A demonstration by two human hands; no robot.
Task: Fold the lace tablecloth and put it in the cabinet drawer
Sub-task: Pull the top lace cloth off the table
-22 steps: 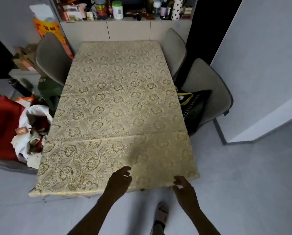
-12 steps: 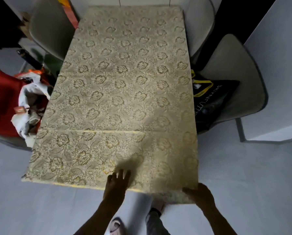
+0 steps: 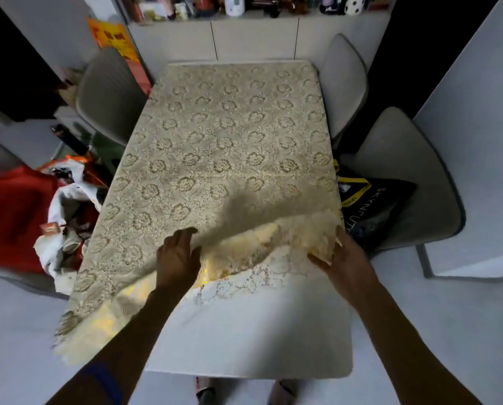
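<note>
A cream and gold lace tablecloth [image 3: 224, 141] with a flower pattern covers most of a white table [image 3: 262, 340]. Its near edge is lifted and bunched, so the bare white tabletop shows in front of me. My left hand [image 3: 178, 255] grips the raised edge near the middle. My right hand [image 3: 339, 258] holds the near right corner of the cloth. The near left corner still hangs over the table's edge. No drawer is in view.
Grey chairs stand at the left [image 3: 107, 95] and right [image 3: 402, 176], one with a black bag [image 3: 373, 206] on it. A red cloth and a white bag of clutter [image 3: 60, 229] sit at the left. A white cabinet [image 3: 256, 36] with bottles stands behind the table.
Both hands have taken hold of the near edge of the tablecloth and pulled it up and away from me, baring the white tabletop. The camera has tilted up.
</note>
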